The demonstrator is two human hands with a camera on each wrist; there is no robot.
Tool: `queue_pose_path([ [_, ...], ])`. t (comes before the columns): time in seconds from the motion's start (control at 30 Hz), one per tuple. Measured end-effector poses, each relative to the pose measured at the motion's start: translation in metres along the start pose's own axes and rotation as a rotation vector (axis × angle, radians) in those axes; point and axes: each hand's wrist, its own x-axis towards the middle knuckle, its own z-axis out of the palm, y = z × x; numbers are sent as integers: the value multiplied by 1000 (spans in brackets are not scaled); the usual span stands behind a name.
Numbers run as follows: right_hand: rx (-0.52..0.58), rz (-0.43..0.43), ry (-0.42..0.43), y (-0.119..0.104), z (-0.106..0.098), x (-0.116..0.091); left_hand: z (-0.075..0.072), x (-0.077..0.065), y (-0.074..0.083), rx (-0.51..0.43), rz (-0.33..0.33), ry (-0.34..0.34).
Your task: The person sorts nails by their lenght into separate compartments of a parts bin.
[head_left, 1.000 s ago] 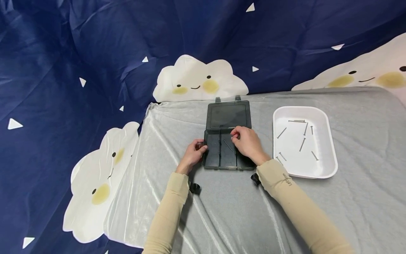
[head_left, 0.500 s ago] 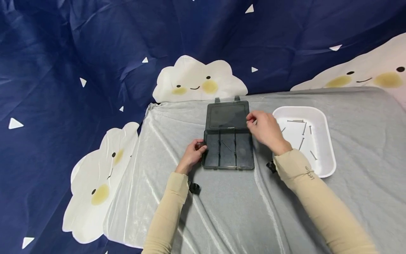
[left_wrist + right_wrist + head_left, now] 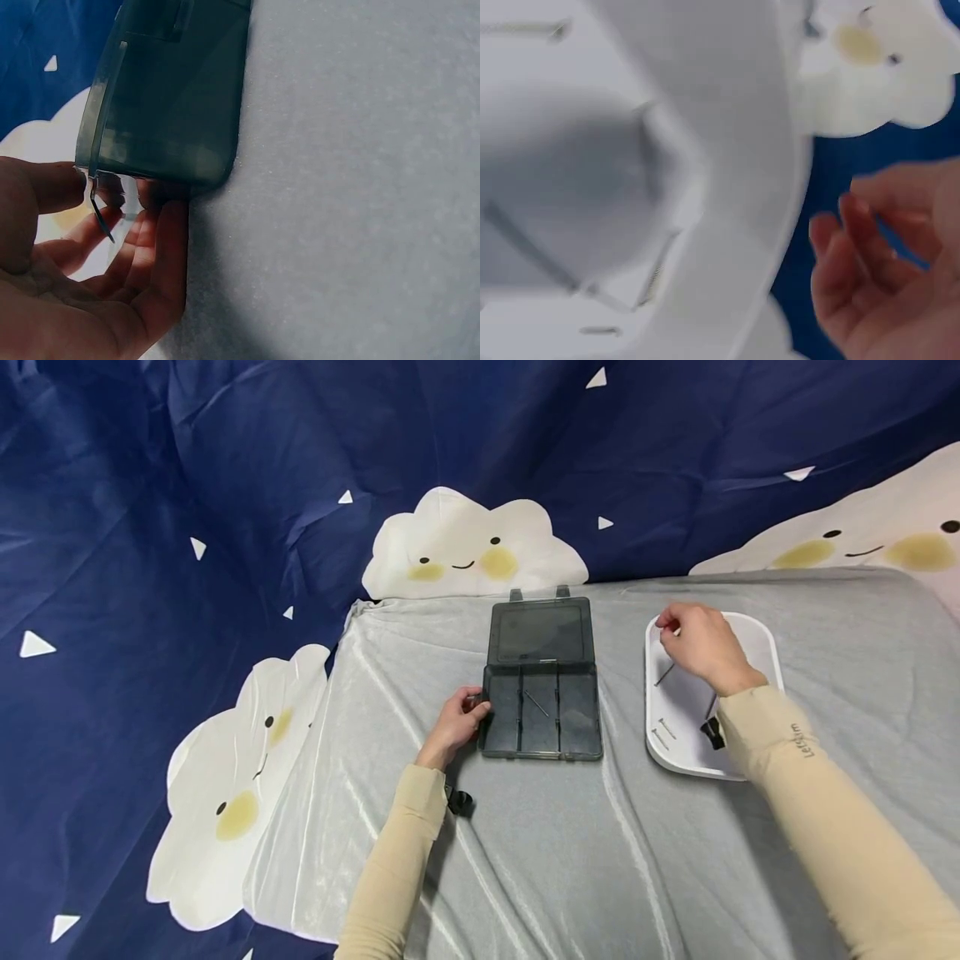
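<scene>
A dark translucent compartment box (image 3: 577, 714) lies with its lid (image 3: 540, 631) folded back. One screw (image 3: 536, 703) rests slantwise in its middle compartment. My left hand (image 3: 453, 720) grips the box's left side; in the left wrist view its thumb is at the rim and the other fingers are by the side wall. Over the far part of a white tray (image 3: 650, 693) is my right hand (image 3: 702, 645), fingers loosely bent, nothing seen between them in the right wrist view. Several screws lie in the tray, among them one long screw (image 3: 665, 673); the hand and sleeve cover others.
Grey cloth (image 3: 540, 843) covers the work surface, with creases in front of the box. Behind it hangs a navy fabric (image 3: 300, 468) printed with white clouds. A strip of cloth separates box and tray.
My right hand has moved right, from over the box's right compartment, past the lid, to above the tray. The left hand and the screw in the box have stayed put.
</scene>
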Motion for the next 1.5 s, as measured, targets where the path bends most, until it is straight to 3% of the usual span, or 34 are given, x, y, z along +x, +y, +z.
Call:
queue_pose_path([
  [0.23,-73,-156,-225,34,13,3,1,2,0,2,1,0],
  [0.5,-182,-208,-303,41,25,-3,2,1,1,-1,8,5],
  [0.77,-262,-185,-329,47,31,-8,2,1,1,-6,36,6],
  [0.9,-290,-134,-351,47,31,-7,2,0,0,-5,56,7],
  [1.3,-292,2,-469,45,26,-11,0,-1,-1,17,60,10],
  [1.5,-280,55,-489,44,28,-12,-1,-1,-1,16,59,11],
])
